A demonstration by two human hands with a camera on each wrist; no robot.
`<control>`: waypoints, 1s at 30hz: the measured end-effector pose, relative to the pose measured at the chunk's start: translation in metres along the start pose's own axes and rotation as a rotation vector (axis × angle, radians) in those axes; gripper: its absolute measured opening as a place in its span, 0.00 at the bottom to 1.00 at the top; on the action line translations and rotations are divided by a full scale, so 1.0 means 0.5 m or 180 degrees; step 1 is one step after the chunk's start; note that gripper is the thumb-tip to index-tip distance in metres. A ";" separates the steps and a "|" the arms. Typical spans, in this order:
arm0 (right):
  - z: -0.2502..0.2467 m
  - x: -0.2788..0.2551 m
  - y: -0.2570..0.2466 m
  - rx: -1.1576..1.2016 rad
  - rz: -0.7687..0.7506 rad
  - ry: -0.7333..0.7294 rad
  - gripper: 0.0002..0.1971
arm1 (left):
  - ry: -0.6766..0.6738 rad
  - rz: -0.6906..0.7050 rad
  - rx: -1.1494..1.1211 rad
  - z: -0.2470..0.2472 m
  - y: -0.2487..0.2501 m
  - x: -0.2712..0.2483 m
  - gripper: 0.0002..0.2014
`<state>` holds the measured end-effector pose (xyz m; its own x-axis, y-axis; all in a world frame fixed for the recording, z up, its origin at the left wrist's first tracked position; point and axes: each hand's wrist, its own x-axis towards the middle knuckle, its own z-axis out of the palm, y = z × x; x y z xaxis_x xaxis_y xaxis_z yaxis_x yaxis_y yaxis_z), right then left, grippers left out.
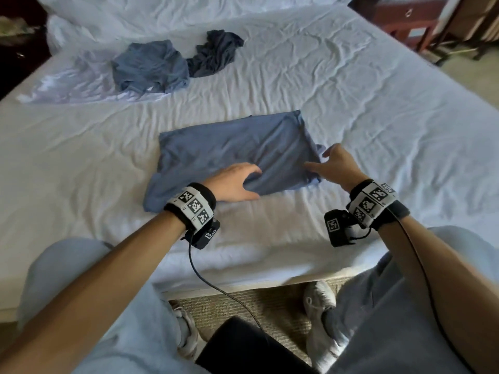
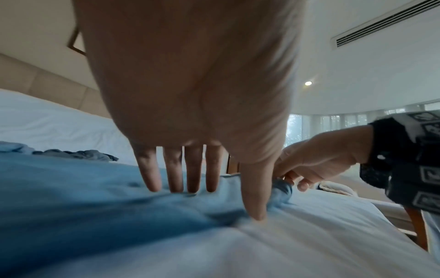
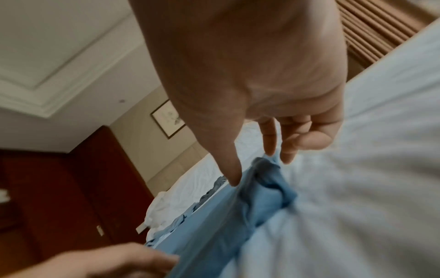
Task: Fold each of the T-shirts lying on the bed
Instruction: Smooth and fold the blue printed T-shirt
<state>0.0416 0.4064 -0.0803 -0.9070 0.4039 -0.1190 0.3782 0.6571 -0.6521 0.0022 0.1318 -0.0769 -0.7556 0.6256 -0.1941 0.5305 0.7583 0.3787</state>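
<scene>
A blue T-shirt [image 1: 232,155] lies part-folded into a rough rectangle in the middle of the bed. My left hand [image 1: 253,184] rests on its near edge; in the left wrist view its fingers [image 2: 183,178] are straight and press on the cloth [image 2: 95,197], with the thumb at the hem. My right hand [image 1: 318,160] hovers open at the shirt's right end, with its thumb touching the bunched sleeve [image 3: 269,180]. Farther back lie a crumpled blue T-shirt [image 1: 151,67] and a dark navy T-shirt [image 1: 216,54].
The white bed sheet [image 1: 364,109] is wrinkled. A pale garment [image 1: 67,82] is spread at the far left and pillows [image 1: 162,12] stand at the head. Dark wooden furniture [image 1: 405,20] stands past the bed's right side. My knees and shoes are at the near edge.
</scene>
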 end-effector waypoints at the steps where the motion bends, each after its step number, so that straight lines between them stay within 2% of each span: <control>1: -0.003 -0.003 0.014 0.0179 0.0033 -0.0161 0.21 | -0.0071 0.0047 0.0015 0.012 0.007 0.003 0.36; 3: -0.001 -0.008 0.037 0.0472 0.0098 -0.0515 0.14 | -0.0108 0.0079 0.0076 0.029 0.017 0.006 0.37; 5: 0.006 -0.012 0.052 0.0677 0.0075 -0.0680 0.10 | -0.0081 0.0069 0.0095 0.033 0.023 0.008 0.38; 9: -0.018 -0.009 0.068 0.0940 0.0046 -0.0514 0.13 | -0.0062 -0.0023 0.0122 0.023 0.028 0.010 0.36; 12: -0.048 0.004 0.086 0.0426 0.0034 -0.0397 0.14 | -0.0085 -0.0056 0.0254 0.030 0.024 0.012 0.37; 15: -0.046 0.002 0.088 -0.0327 0.0001 -0.0586 0.16 | -0.0165 -0.0123 0.0344 0.035 0.021 0.018 0.37; 18: -0.036 0.011 0.079 -0.0638 -0.0082 -0.0638 0.22 | -0.0173 -0.0115 0.0326 0.033 0.020 0.018 0.36; 20: -0.036 0.025 0.071 -0.0596 -0.0188 -0.0443 0.25 | -0.0139 -0.0099 0.0274 0.032 0.018 0.019 0.35; 23: -0.026 0.049 0.059 -0.0229 -0.0435 0.0109 0.23 | -0.0131 -0.0078 0.0284 0.032 0.018 0.019 0.35; 25: -0.009 0.061 0.047 -0.0096 -0.0532 0.0173 0.24 | -0.0141 -0.0077 0.0283 0.030 0.019 0.019 0.35; 30: 0.025 0.077 0.029 0.0427 -0.0314 0.0403 0.10 | -0.0149 -0.0071 0.0284 0.029 0.016 0.017 0.35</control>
<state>0.0097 0.4235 -0.1036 -0.9047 0.4242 0.0400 0.2529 0.6103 -0.7507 0.0056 0.1459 -0.0884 -0.7500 0.6147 -0.2443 0.5476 0.7841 0.2921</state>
